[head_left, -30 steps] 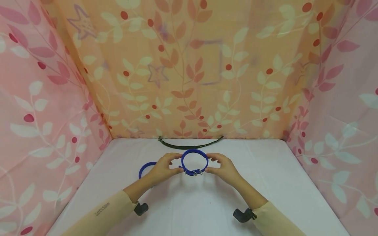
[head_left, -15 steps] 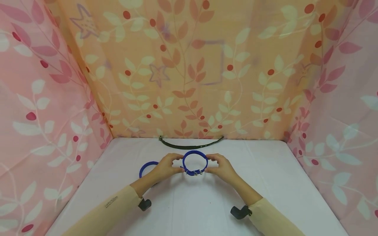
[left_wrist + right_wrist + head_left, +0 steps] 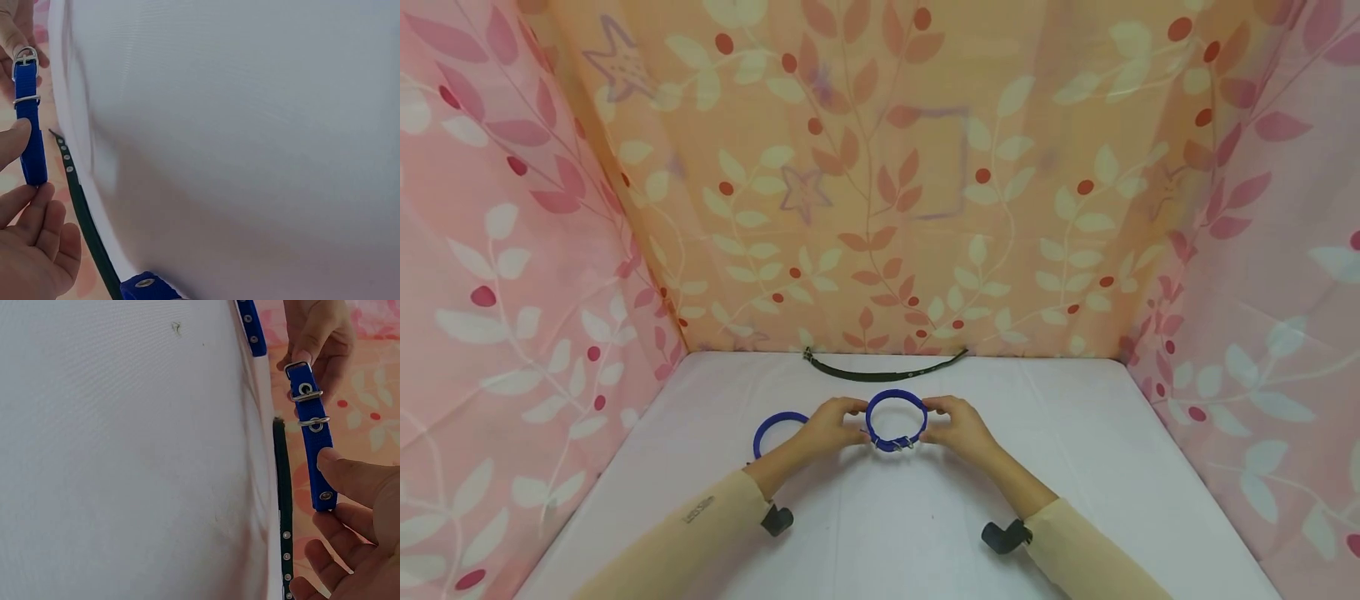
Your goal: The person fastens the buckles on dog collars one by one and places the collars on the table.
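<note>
A blue collar [image 3: 889, 445], buckled into a ring, is held up over the white table between both hands. My left hand [image 3: 831, 433] pinches its left side between thumb and fingers. On the opposite side my right hand [image 3: 966, 429] pinches it the same way. In the right wrist view, the collar's silver buckle [image 3: 306, 395] and metal eyelets show along the blue band. A second blue collar [image 3: 767, 427], also curved into a loop, lies on the table behind my left forearm, which hides part of it.
At the table's back edge a dark green collar [image 3: 872, 377] lies stretched out in a shallow curve. Floral cloth walls [image 3: 880, 275] enclose the white table [image 3: 1060, 400] at the back and both sides. Black wrist mounts [image 3: 1003, 537] stick out from both sleeves.
Both hands have lowered slightly with the blue ring between them. The forearms have drawn a little inward, baring a bit more of the second blue collar. The grip stays the same.
</note>
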{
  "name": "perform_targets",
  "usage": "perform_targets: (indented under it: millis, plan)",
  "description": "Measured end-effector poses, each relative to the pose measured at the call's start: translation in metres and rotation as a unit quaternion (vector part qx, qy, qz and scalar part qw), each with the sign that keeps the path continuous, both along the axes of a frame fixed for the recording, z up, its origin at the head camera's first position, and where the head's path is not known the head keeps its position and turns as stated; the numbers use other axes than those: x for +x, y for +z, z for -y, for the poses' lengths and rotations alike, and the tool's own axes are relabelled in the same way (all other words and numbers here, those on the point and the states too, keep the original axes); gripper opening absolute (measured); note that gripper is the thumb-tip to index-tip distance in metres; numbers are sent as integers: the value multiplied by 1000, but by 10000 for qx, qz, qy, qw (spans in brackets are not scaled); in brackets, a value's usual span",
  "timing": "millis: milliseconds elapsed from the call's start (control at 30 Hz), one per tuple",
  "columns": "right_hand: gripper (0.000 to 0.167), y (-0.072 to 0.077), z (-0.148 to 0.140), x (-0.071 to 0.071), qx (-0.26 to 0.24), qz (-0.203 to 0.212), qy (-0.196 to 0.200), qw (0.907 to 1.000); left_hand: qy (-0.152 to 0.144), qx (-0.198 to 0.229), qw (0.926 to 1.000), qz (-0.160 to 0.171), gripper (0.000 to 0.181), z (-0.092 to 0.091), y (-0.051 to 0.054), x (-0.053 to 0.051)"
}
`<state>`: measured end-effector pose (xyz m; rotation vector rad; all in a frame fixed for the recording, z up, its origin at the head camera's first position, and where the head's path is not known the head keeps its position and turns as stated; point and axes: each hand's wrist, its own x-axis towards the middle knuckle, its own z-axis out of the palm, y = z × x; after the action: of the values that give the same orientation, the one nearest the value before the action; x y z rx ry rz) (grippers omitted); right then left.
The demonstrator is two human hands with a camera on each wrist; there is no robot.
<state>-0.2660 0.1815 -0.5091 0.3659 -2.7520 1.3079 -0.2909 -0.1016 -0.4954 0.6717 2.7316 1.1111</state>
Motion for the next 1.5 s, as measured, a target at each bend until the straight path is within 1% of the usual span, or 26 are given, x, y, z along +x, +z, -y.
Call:
perform_targets:
  millis: [100,367,500,667,867,1000,1133,1300,1500]
  plan:
    - [60,-4,0,-2,26,53,7,10000,2,-71,9999,96,58,-2,-3,-2]
    - [59,-9,1,-4,151,79,32,9998,-42,-276,9991,309,60,-6,-7,-6]
    - [59,-11,1,-5,192,66,59,9998,-3,-382,9980,501,61,-8,-9,-8]
    - [61,-16,1,-7,317,-20,28,9995,-21,-425,9977,529,60,-10,-10,-12]
    - [62,-18,1,-6,460,18,50,9989,-18,-527,9965,641,57,-10,-13,-13]
    - [62,-22,2,-6,728,-67,67,9973,17,-568,9959,705,58,-10,-16,-13]
    - [61,-25,2,-8,930,-99,29,9956,25,-544,9956,760,59,-10,-16,-13]
    - [60,-27,2,-9,976,-119,-7,9951,-1,-505,9958,762,59,-10,-15,-12]
    - [60,-26,3,-7,1088,-154,-26,9939,-44,-604,9968,527,58,-11,-19,-9]
